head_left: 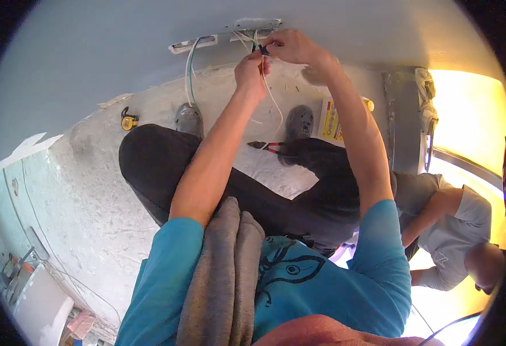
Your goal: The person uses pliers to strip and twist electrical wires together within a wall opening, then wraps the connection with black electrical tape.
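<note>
Both my hands are raised in front of the grey wall, close together by a wall opening. My left hand (251, 75) is closed around wires, and a thin white wire (273, 98) hangs down from it towards the floor. My right hand (292, 46) pinches a small black piece (265, 51) against the wires; it looks like electrical tape, but the fingers hide part of it. White and green wires (242, 39) come out of the wall box behind my hands. Further left, a green wire (191, 63) and a white one hang from a second opening (207, 42).
Red-handled pliers (271, 147) lie on the rough concrete floor (91, 179) between my legs. A yellow tape measure (129, 119) lies by the wall at left. A yellow-and-white package (329, 122) stands beside my right shoe. Another person (446, 230) is at the right.
</note>
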`<state>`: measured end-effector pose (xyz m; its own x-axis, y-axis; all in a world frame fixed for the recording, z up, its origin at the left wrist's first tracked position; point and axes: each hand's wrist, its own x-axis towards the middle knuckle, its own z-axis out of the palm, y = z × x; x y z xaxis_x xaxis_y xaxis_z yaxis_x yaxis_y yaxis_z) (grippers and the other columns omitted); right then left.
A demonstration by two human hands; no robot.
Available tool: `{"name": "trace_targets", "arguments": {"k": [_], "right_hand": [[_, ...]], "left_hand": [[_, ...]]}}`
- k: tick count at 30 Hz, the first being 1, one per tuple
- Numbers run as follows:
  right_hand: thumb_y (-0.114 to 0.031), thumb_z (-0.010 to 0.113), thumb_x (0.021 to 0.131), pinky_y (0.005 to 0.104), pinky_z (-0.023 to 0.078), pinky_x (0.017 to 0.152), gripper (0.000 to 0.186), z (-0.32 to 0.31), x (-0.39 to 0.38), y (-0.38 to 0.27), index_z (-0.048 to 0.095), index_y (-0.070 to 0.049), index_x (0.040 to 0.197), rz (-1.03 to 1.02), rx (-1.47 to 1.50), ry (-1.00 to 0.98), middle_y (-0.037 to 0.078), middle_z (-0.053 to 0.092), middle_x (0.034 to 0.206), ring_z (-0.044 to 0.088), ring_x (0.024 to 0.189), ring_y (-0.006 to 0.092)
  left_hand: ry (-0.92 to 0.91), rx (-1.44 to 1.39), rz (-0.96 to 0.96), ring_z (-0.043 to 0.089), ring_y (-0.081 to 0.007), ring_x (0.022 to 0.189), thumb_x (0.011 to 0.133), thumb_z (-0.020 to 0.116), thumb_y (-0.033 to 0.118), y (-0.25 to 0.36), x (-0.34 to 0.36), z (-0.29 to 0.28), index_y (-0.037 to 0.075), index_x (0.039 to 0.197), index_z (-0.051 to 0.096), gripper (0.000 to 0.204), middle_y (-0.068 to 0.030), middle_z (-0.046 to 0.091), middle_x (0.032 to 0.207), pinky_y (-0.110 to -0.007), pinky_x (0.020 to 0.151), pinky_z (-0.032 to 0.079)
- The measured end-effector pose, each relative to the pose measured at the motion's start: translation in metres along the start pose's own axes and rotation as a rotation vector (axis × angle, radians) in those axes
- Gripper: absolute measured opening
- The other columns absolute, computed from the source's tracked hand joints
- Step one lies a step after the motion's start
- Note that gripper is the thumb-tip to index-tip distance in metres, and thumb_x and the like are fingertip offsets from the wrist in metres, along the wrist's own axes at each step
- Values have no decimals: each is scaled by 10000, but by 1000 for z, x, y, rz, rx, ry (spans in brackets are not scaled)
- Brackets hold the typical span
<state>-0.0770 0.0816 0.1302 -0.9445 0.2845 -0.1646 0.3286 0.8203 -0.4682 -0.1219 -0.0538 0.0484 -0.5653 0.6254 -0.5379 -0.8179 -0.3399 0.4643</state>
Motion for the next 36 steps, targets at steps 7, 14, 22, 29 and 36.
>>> {"name": "trace_targets", "arguments": {"k": [7, 14, 22, 29, 36], "right_hand": [[-558, 553, 830, 433, 521, 812, 478, -6, 11, -11, 733, -151, 1006, 190, -244, -176, 132, 712, 884, 666, 865, 326], [-546, 670, 774, 421, 504, 841, 503, -3, 22, -4, 737, -131, 1050, -26, 37, -60, 138, 707, 1023, 656, 954, 303], [-487, 610, 812, 402, 495, 820, 437, 40, 19, 51, 718, -156, 1075, -214, -19, -122, 75, 715, 1020, 654, 920, 252], [-417, 553, 839, 421, 477, 881, 416, 45, 14, 42, 684, -197, 1166, -102, -37, -234, 82, 680, 1136, 620, 1028, 271], [-316, 570, 863, 358, 448, 948, 378, -20, -6, -31, 676, -187, 1202, 352, 107, -212, 66, 677, 1128, 602, 1064, 216]], "left_hand": [[-5, 189, -45, 553, -141, 717, 907, 575, 49, -2, 21, -4, 29, 944, 593, 46, -62, 604, 824, -271, 564, 421], [-244, 312, -26, 522, -108, 716, 843, 570, 17, 34, 62, -50, 64, 905, 616, 90, -8, 590, 847, -249, 596, 411], [-127, 323, -205, 330, -86, 531, 1016, 472, 155, 19, 21, -24, 51, 1110, 538, 155, 16, 445, 737, -224, 481, 282], [-26, 182, -264, 315, -99, 523, 1035, 450, 191, 8, 20, -27, 28, 1068, 531, 185, -4, 444, 739, -235, 482, 294], [-36, 194, -224, 399, -129, 586, 985, 471, 111, 22, 70, -57, -69, 1247, 533, 323, -42, 488, 715, -269, 519, 358]]}}
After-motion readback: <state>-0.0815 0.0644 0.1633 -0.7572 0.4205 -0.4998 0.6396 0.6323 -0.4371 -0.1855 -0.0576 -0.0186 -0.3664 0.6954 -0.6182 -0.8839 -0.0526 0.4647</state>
